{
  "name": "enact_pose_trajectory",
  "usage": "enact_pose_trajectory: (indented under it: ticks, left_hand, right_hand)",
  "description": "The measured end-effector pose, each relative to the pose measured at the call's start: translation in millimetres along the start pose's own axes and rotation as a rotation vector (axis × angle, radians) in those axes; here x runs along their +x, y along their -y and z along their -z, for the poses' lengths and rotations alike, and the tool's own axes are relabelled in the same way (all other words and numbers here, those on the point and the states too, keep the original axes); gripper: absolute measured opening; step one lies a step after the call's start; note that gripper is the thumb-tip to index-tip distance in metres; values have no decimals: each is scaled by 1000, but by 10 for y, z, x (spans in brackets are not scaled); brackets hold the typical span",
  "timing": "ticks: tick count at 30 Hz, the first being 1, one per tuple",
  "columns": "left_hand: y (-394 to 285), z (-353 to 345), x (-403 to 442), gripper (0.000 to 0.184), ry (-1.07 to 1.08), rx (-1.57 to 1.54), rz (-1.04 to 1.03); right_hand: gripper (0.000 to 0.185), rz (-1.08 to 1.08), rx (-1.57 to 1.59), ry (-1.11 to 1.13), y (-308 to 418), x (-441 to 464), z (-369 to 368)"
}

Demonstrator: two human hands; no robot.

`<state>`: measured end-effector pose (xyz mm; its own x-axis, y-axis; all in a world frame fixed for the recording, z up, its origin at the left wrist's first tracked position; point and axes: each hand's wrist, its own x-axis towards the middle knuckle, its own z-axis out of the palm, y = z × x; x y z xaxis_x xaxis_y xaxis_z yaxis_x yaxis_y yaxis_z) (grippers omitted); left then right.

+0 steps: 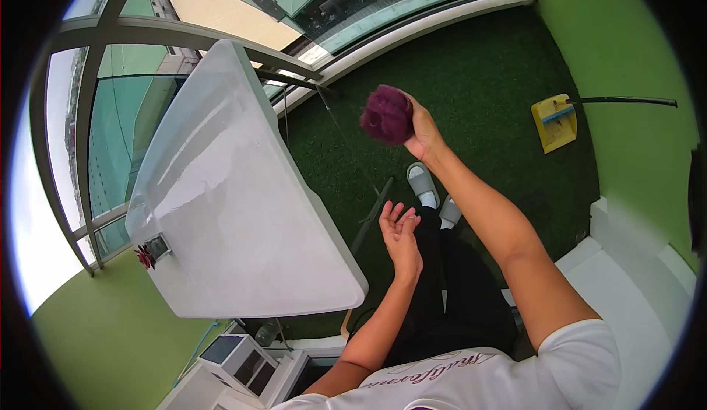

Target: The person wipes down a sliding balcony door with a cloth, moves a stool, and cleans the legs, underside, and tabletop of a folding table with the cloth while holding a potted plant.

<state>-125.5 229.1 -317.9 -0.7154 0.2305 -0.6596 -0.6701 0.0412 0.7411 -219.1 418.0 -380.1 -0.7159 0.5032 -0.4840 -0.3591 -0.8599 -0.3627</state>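
Observation:
My right hand is stretched out over the green floor, its fingers closed round a bunched purple fluffy cloth. Below it, my left hand is raised palm up near the table's right edge, with fingers apart and slightly curled and nothing in it. The white folding table stands to the left, and its smooth top shines with reflections. Neither hand touches it. On its far left side sits a small square pot with a dark red plant.
Green artificial turf covers the balcony floor. A yellow dustpan with a black handle leans by the green wall. Railing and glass run along the back and left. My feet wear grey slippers. A white cabinet stands at lower left.

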Motion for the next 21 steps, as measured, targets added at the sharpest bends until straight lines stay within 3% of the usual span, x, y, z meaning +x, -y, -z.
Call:
enact_pose_trajectory:
  ticks: [4, 6, 7, 9, 11, 12, 14, 16, 19, 21]
  left_hand:
    - [-167, -50, 370, 52, -103, -76, -28]
    - [-271, -121, 603, 51, -139, -121, -30]
    - [-302, -141, 692, 51, -152, -149, -32]
    - [-334, -191, 827, 50, -187, -199, -37]
    - [-335, -202, 932, 50, -211, -243, -37]
    - [-311, -204, 953, 50, -231, -274, -32]
    - [-201, -167, 998, 51, -303, -335, -1]
    - [-46, -92, 1073, 53, -379, -400, 30]
    - [243, 65, 1137, 57, -653, -626, 100]
    - [479, 107, 1217, 50, -863, -717, 67]
  right_hand:
    - [26, -70, 169, 319, -242, 1008, -1106]
    - [34, -28, -29, 337, -464, 1402, -1524]
    - [46, 49, -203, 427, -615, 1613, -1632]
    - [49, 178, -545, 575, -919, 1824, -1757]
    - [53, 484, -748, 821, -1355, 2074, -1740]
    - [53, 464, -757, 836, -1410, 2129, -1719]
    - [50, 680, -1003, 809, -1440, 2227, -1605]
    - [49, 641, -1036, 862, -1537, 2467, -1402]
    - [47, 629, -1148, 896, -1613, 2718, -1063]
    - [47, 619, -1149, 926, -1720, 2888, -870]
